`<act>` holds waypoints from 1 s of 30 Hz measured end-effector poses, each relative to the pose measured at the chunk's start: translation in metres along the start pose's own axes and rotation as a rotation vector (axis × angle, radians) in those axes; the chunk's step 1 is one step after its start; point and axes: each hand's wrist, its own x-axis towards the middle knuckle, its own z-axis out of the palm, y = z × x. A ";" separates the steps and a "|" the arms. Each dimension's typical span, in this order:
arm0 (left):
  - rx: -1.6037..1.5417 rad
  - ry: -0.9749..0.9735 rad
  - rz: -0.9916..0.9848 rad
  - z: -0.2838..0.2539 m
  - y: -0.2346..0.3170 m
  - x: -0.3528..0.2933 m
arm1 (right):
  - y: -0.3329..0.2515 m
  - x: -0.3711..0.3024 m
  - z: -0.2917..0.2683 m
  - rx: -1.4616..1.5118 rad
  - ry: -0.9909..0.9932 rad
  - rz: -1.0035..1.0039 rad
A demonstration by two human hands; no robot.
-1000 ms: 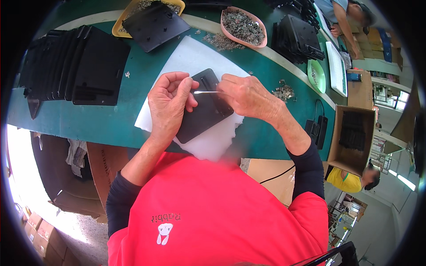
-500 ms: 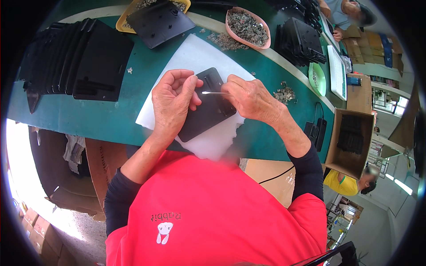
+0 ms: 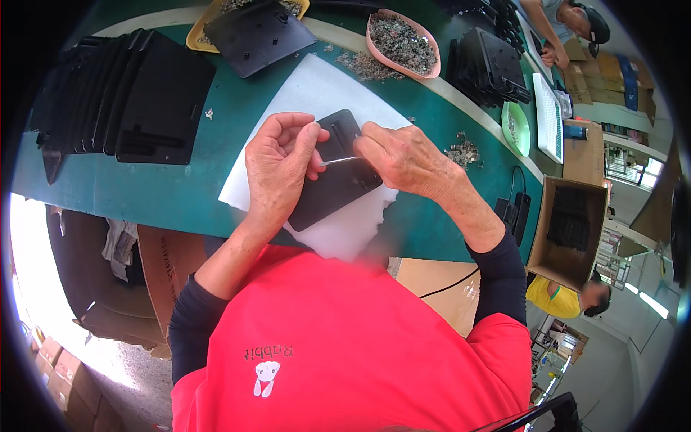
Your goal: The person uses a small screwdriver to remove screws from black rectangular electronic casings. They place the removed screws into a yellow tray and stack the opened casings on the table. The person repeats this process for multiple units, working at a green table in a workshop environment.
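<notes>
A flat black plastic panel point(image 3: 335, 190) lies tilted on a white foam sheet point(image 3: 306, 86) in front of me. My right hand point(image 3: 403, 160) is closed in a pinch over the panel's right edge. From its fingers a thin, pale cotton swab point(image 3: 341, 160) points left across the panel. Its tip is close to the fingertips of my left hand point(image 3: 279, 162). That hand hovers over the panel's left side, thumb and forefinger pressed together, other fingers curled. Whatever the left pinch holds, if anything, is hidden.
A row of black panels point(image 3: 162, 101) stands at left on the green table point(image 3: 86, 180). Farther off are a yellow tray point(image 3: 204, 36), a pink tray point(image 3: 437, 66) of small metal parts, loose parts point(image 3: 462, 151) and a green bowl point(image 3: 523, 140). A co-worker point(image 3: 558, 29) sits at far right.
The cotton swab's tip has swung nearer to me and left, toward my left fingertips. My right hand has shifted slightly left; my left hand has hardly moved.
</notes>
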 end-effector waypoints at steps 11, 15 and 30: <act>-0.002 0.004 0.015 0.000 0.000 -0.001 | 0.001 0.000 0.010 0.643 0.096 0.500; -0.012 -0.004 0.025 0.000 -0.001 -0.001 | -0.009 0.003 0.004 0.868 0.040 0.840; 0.006 -0.080 0.032 -0.001 -0.001 -0.001 | -0.012 -0.006 0.019 0.919 0.188 0.819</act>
